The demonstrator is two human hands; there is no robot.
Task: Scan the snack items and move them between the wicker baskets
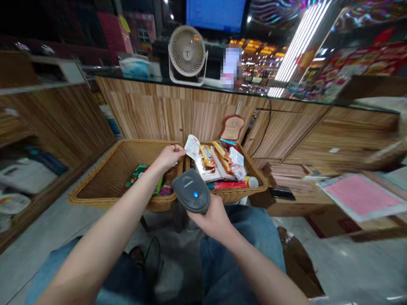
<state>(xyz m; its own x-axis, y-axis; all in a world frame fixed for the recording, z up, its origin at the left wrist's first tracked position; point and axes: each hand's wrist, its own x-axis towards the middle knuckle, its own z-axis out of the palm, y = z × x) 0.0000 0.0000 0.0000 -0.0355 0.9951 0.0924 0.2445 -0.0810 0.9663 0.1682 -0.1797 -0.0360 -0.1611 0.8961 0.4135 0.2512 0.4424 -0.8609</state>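
My left hand [170, 156] reaches over the divider between two wicker baskets and pinches a small white packet [192, 147] at its edge. My right hand [213, 218] grips a dark grey handheld barcode scanner [191, 191], which shows a blue light on top. The right wicker basket [237, 195] holds several bright snack packets [208, 163]. In the left wicker basket [95, 171], a green box [136, 176] lies near the bottom. My left forearm and the scanner partly hide both baskets.
A wood-veneer counter [190, 112] with a glass top stands behind the baskets, carrying a small desk fan [187, 55] and a monitor [216, 15]. A pink sheet [362, 195] and a dark phone [281, 193] lie to the right. Shelves [54, 123] stand to the left.
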